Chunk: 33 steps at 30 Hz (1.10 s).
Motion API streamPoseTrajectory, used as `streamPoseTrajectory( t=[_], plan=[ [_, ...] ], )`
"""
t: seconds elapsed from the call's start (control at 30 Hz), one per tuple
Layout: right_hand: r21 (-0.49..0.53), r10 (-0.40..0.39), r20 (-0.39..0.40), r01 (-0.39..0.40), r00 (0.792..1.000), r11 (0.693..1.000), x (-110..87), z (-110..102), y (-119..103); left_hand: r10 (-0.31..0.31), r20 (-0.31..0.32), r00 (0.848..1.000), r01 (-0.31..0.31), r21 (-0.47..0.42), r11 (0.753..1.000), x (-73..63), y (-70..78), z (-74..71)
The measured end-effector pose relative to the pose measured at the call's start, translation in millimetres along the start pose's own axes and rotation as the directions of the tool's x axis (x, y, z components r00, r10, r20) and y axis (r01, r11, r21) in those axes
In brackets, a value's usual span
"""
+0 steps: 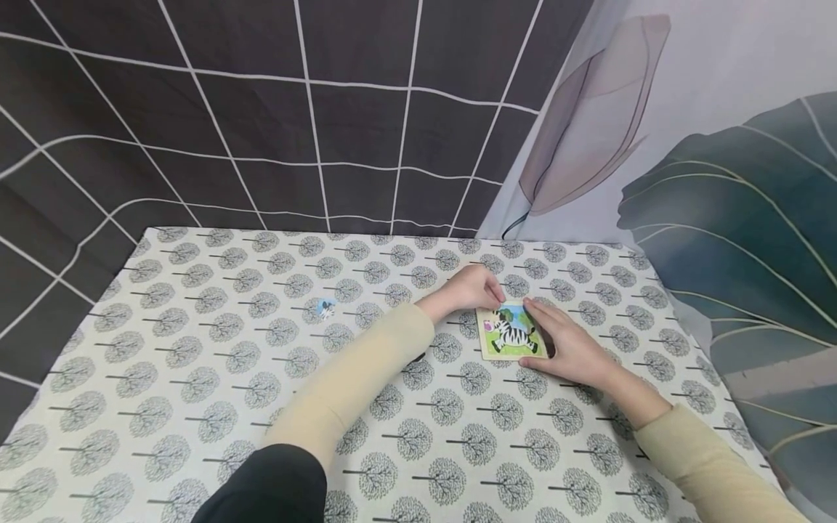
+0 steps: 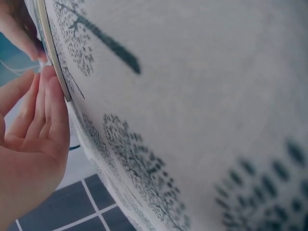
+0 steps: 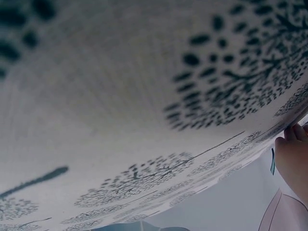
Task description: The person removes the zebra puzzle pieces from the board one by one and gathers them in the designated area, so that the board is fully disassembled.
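Note:
A small square picture puzzle [image 1: 513, 338] with a zebra on green grass lies on the cloth-covered table. My right hand [image 1: 567, 345] grips its right side, fingers at the upper right corner and thumb at the lower edge. The left hand [image 1: 472, 288] reaches over from the left, its fingertips at the puzzle's upper left corner, which they cover. In the left wrist view the left hand [image 2: 36, 125] has thumb and fingers close together at the board's edge [image 2: 57, 62]; whether a piece is between them is hidden. One loose puzzle piece [image 1: 325, 309], blue with black and white, lies farther left.
White cloth [image 1: 216, 421] printed with grey trees covers the table. Behind its far edge hangs a dark curtain [image 1: 261, 123] with white grid lines. A pale curtain [image 1: 706, 218] with large leaves hangs at the right. Something small and dark shows beside the left forearm.

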State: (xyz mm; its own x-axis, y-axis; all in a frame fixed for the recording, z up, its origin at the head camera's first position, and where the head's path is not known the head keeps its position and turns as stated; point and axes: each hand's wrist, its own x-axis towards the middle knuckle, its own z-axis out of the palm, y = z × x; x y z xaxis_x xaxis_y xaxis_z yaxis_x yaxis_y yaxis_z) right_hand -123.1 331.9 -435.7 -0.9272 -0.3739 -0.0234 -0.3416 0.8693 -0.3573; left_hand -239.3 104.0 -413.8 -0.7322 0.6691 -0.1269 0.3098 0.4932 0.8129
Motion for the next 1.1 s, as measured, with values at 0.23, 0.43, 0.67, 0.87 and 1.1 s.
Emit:
streamPoseTrajectory(
  t=[0.23, 0.43, 0.67, 0.87, 1.1],
  plan=[
    [0.008, 0.008, 0.007, -0.008, 1.000, 1.000, -0.4, 1.8, 1.0, 0.007, -0.010, 1.000, -0.005, 0.144, 0.989, -1.9, 4.7, 3.3],
    [0.004, 0.001, 0.005, -0.001, 1.000, 1.000, 0.1, 2.7, 2.3, 0.002, -0.016, 1.000, 0.001, 0.189, 0.982, -3.3, 6.0, 4.1],
    [0.004, 0.003, 0.011, -0.003, 1.000, 1.000, -0.9, 1.9, 1.3, 0.001, -0.008, 1.000, 0.000, 0.170, 0.985, -3.2, 4.8, 6.9],
    [0.011, 0.006, 0.011, -0.006, 1.000, 1.000, -0.6, 1.0, 1.0, -0.023, -0.014, 1.000, 0.025, 0.169, 0.985, -2.3, 5.9, 9.5],
    [0.015, 0.009, 0.016, -0.010, 1.000, 1.000, 0.5, 1.1, 1.6, -0.047, -0.022, 0.999, 0.050, 0.194, 0.980, -1.7, 7.5, 15.5]
  ],
)
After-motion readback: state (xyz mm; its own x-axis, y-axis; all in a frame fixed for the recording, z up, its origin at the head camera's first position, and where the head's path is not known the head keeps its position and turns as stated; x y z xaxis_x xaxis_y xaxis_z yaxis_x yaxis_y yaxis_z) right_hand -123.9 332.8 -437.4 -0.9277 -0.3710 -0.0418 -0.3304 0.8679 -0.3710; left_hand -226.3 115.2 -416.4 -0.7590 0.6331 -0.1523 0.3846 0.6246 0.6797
